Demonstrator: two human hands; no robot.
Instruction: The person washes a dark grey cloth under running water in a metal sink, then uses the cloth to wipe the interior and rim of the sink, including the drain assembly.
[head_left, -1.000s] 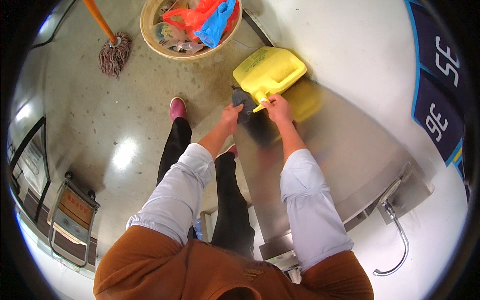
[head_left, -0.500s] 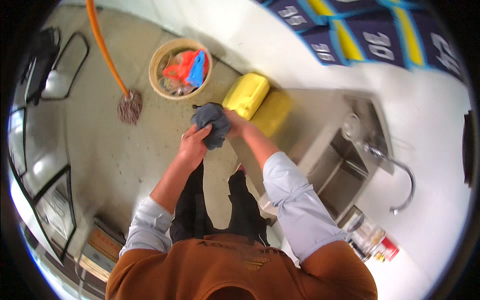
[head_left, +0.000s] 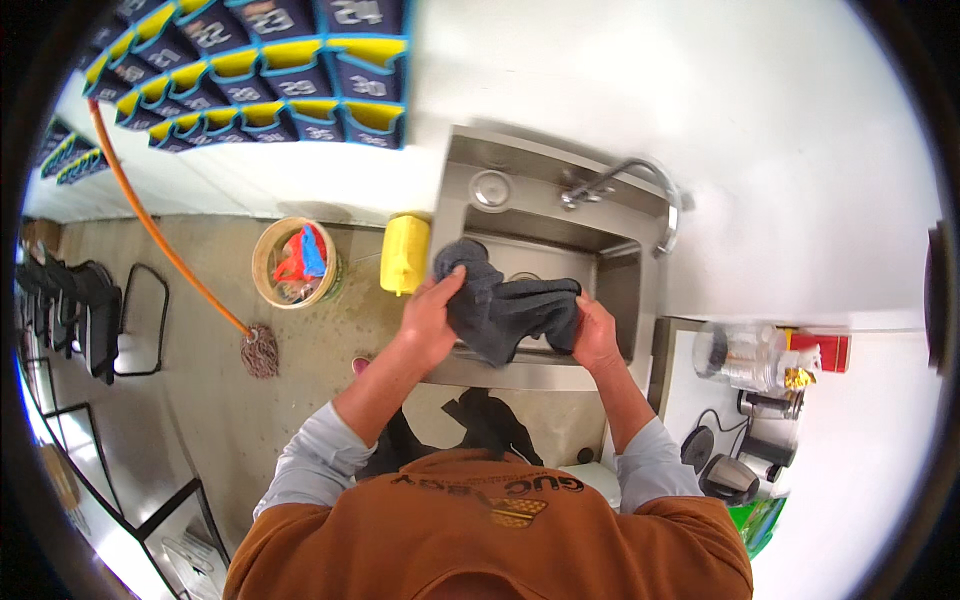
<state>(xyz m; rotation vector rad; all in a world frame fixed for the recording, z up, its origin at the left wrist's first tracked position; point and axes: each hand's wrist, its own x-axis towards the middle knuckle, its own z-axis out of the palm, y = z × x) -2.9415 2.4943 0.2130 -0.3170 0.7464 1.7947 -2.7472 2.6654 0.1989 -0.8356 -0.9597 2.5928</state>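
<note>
A dark grey cloth is stretched loosely between my two hands, over the stainless steel sink. My left hand grips its left end with the thumb on top. At the other end, the fingers of my right hand are closed on the cloth's edge. The cloth sags in folds and hides part of the basin and its drain. Behind the basin, a curved metal faucet rises from the sink's back ledge, beside a round metal strainer.
Left of the sink stand a yellow jerrycan and a bin with red and blue plastic bags. A mop leans on the wall under a numbered pocket organizer. A kettle and clear jars occupy the right-hand counter.
My view and body have turned right to face the sink. The cloth, bunched up near the yellow jerrycan before, is now spread out between my hands above the basin.
</note>
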